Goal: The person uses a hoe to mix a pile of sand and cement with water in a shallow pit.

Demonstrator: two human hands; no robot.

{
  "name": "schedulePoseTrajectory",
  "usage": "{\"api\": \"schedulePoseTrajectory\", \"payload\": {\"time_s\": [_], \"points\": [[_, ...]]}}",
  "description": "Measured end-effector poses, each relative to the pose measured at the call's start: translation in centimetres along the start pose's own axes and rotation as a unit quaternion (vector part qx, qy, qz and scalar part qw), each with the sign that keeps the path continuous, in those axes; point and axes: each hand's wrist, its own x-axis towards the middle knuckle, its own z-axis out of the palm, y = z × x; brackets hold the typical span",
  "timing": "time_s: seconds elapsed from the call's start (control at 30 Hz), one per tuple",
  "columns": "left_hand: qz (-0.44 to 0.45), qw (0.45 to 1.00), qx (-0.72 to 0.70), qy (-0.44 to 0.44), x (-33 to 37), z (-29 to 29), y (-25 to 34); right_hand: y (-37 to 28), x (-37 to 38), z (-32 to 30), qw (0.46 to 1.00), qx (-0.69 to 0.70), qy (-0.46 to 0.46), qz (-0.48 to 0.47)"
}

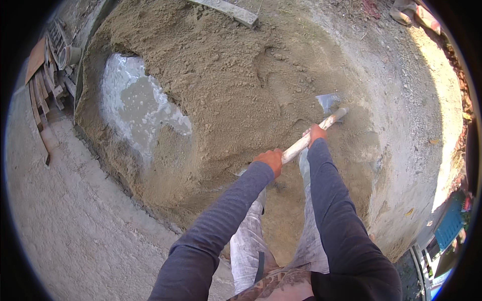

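Both my hands are wrapped round the pale wooden handle of a hoe [297,149]. My left hand [271,160] grips it lower down, close to my left leg. Further up, nearer the head, is my right hand [315,133], also closed on the wood. At the far end the grey metal blade [328,102] rests against sand on the right of the pile, its lower part hidden. A broad mound of brown sand [221,90] spreads in front of me. Left of its middle lies a pool of grey-white, wet cement-like mix [143,100], banked by sand.
Wooden planks [42,95] and a pale bucket-like container [69,56] are stacked at the left. A long board [228,11] lies at the mound's far edge. Rough concrete ground [95,220] borders the sand. A blue plastic item [450,220] stands at the right rim.
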Motion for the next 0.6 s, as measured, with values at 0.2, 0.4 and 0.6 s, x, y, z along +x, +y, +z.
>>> {"api": "schedulePoseTrajectory", "payload": {"time_s": [0.2, 0.4, 0.6], "points": [[-0.039, 0.995, 0.088, 0.033, -15.0, -5.5, -10.4, 12.3, -12.6, 8.2, 0.993, 0.000, -0.092, 0.070], [-0.063, 0.967, 0.228, 0.097, -34.2, -15.6, -18.2, 16.0, -35.4, 16.1, 0.956, 0.220, -0.124, 0.146], [-0.161, 0.860, 0.340, 0.344, -54.6, -22.0, -23.4, 18.2, -57.4, 24.3, 0.903, 0.237, -0.277, 0.227]]}}
